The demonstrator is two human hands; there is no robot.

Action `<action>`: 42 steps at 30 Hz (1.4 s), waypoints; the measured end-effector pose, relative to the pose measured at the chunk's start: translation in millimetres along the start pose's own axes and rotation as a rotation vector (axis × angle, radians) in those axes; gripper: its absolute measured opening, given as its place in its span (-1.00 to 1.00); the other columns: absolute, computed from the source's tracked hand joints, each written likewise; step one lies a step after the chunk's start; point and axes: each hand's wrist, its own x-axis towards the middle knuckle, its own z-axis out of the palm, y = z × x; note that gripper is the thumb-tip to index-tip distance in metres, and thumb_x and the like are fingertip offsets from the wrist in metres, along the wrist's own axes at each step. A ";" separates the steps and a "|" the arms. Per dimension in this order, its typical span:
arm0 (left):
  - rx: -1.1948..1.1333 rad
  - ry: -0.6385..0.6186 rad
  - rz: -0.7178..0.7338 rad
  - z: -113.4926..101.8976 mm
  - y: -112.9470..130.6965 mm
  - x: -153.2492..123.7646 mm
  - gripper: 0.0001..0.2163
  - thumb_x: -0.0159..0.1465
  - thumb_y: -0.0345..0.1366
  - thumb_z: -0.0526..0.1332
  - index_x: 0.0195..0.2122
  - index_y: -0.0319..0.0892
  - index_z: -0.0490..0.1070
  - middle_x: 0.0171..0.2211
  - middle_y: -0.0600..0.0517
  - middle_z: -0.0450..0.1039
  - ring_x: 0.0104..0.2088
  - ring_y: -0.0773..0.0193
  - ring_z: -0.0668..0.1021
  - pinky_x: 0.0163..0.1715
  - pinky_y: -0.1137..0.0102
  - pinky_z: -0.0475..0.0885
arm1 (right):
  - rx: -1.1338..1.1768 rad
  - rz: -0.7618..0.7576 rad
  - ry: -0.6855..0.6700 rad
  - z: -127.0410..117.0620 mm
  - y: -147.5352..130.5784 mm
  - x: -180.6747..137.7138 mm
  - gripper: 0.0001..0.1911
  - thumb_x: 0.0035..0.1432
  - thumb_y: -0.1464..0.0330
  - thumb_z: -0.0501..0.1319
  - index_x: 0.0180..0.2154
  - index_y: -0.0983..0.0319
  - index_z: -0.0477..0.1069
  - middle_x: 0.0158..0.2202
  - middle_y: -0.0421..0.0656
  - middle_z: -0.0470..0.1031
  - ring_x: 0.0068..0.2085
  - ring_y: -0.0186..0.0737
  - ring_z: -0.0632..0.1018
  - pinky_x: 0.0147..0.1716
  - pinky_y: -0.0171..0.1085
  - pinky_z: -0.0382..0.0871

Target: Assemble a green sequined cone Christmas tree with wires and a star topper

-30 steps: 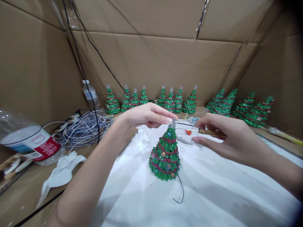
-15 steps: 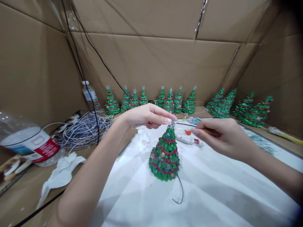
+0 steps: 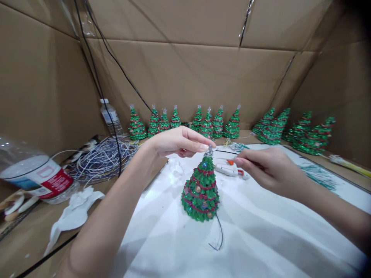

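Observation:
A small green Christmas tree (image 3: 200, 197) with red garlands and little baubles stands upright on the white work surface. At its tip, my left hand (image 3: 185, 142) pinches the clear star topper (image 3: 210, 150) between thumb and fingers. From the right, my right hand (image 3: 266, 170) grips a thin metal-shafted tool (image 3: 222, 158), whose handle is mostly hidden in the fist. The shaft points at the base of the star; whether it touches cannot be made out. Dark thin wires (image 3: 222, 231) trail from the tree's base.
A white glue gun (image 3: 227, 170) lies just behind the tree. Several similar trees (image 3: 207, 127) line the back. On the left are tangled wires (image 3: 104, 158), a large cut bottle (image 3: 43, 177), a water bottle (image 3: 111, 117) and crumpled tissue (image 3: 72, 212). Green-white wires (image 3: 319, 177) lie right.
The tree and its star have shifted or tilted very slightly left. My right hand has turned a little, and less of the tool's handle shows. My left hand keeps its pinch.

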 end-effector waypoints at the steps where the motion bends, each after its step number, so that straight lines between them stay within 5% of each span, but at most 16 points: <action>1: -0.002 -0.003 0.000 0.1 0.0 0.2 -0.82 0.15 -0.36 0.31 -0.20 -0.22 0.56 -0.64 0.15 0.20 -0.63 0.48 0.17 -0.65 0.49 -0.03 | 0.081 0.047 -0.069 -0.7 -0.2 1.5 -0.60 0.33 0.25 -0.03 -0.53 0.22 0.31 -0.68 -0.30 0.15 -0.65 -0.41 0.19 -0.65 -0.33 0.03; 5: -0.021 -0.010 0.009 0.2 -0.3 0.8 -0.83 0.16 -0.37 0.31 -0.22 -0.22 0.57 -0.64 0.15 0.22 -0.64 0.49 0.19 -0.65 0.50 -0.03 | 0.317 0.209 -0.217 -0.7 -0.6 3.5 -0.63 0.31 0.17 0.00 -0.47 0.22 0.29 -0.64 -0.30 0.17 -0.61 -0.42 0.20 -0.66 -0.37 0.04; 9: -0.003 -0.008 0.005 0.7 0.0 0.1 -0.83 0.17 -0.39 0.29 -0.21 -0.22 0.56 -0.65 0.15 0.22 -0.65 0.49 0.19 -0.66 0.50 -0.03 | 0.303 0.246 -0.020 2.8 -1.7 -3.3 -0.76 0.14 0.18 0.24 -0.36 0.19 0.28 -0.64 -0.35 0.20 -0.65 -0.43 0.20 -0.70 -0.36 0.03; 14: 0.009 0.007 0.005 1.5 1.1 -0.4 -0.84 0.18 -0.41 0.28 -0.20 -0.22 0.56 -0.66 0.16 0.20 -0.65 0.50 0.18 -0.65 0.50 -0.03 | -0.123 -0.048 0.301 3.9 -3.6 -10.8 -0.89 0.15 0.35 0.25 -0.41 0.19 0.38 -0.53 -0.17 0.50 -0.56 -0.30 0.45 -0.58 -0.29 0.27; 20: 0.036 0.004 0.010 -0.2 1.0 -1.0 -0.82 0.19 -0.37 0.28 -0.18 -0.20 0.56 -0.65 0.15 0.20 -0.64 0.49 0.18 -0.64 0.49 -0.03 | -0.513 -0.324 0.336 1.7 -5.2 -9.8 -0.95 0.14 0.42 0.25 -0.38 0.26 0.44 -0.52 -0.16 0.52 -0.49 -0.22 0.53 -0.54 -0.28 0.26; 32: 0.053 0.010 -0.014 1.7 4.2 -1.2 -0.80 0.18 -0.38 0.27 -0.18 -0.23 0.56 -0.67 0.16 0.17 -0.65 0.47 0.17 -0.64 0.48 -0.04 | 0.169 0.189 0.159 5.3 -7.3 11.3 -0.69 0.19 0.29 0.17 -0.58 0.23 0.33 -0.71 -0.32 0.14 -0.67 -0.45 0.12 -0.72 -0.37 -0.03; 37: 0.075 0.021 -0.017 2.6 6.2 -3.4 -0.80 0.17 -0.37 0.28 -0.17 -0.21 0.57 -0.66 0.17 0.17 -0.64 0.47 0.17 -0.64 0.48 -0.02 | 0.194 0.147 0.234 12.5 -9.5 17.6 -0.69 0.16 0.29 0.20 -0.59 0.23 0.30 -0.71 -0.33 0.14 -0.68 -0.47 0.13 -0.71 -0.38 -0.02; 42: 0.073 0.013 0.035 1.0 2.3 -1.1 -0.78 0.19 -0.33 0.28 -0.13 -0.18 0.56 -0.65 0.17 0.14 -0.63 0.48 0.16 -0.64 0.49 -0.04 | -0.080 -0.082 0.372 16.5 -30.0 17.0 -0.72 0.10 0.36 0.25 -0.60 0.24 0.29 -0.70 -0.30 0.24 -0.66 -0.45 0.24 -0.64 -0.36 0.06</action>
